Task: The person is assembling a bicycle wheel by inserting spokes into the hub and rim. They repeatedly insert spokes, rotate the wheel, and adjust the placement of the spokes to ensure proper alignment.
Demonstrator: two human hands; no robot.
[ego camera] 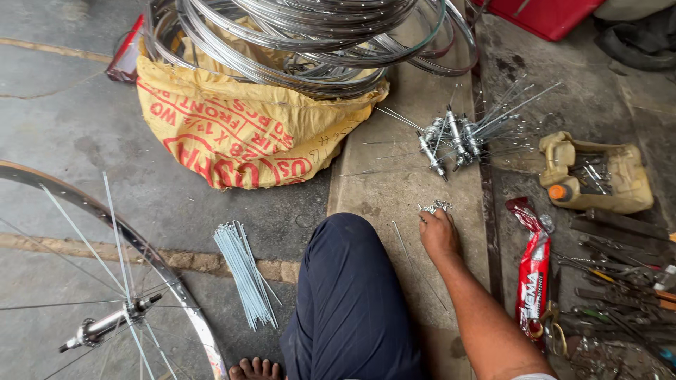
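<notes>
Rims (310, 42) stacked on the yellow sack (239, 134), wheel (98, 281) at your left, spokes (243, 274) bundled by your knee. Your right hand (440, 236) is down on the concrete, fingertips pinched into the small nipples (435, 206). Pinch few, lift clean.

A stack of bare rims (310, 42) sits on a yellow sack (239, 134) at upper centre. A spoked wheel (105, 281) with its hub (105, 325) fills the lower left; a bundle of spokes (246, 274) lies just right of it. Hubs with spokes (451, 141) lie upper right, a cut yellow jug (598, 176) of tools further right, a red packet (533, 274) below
</notes>
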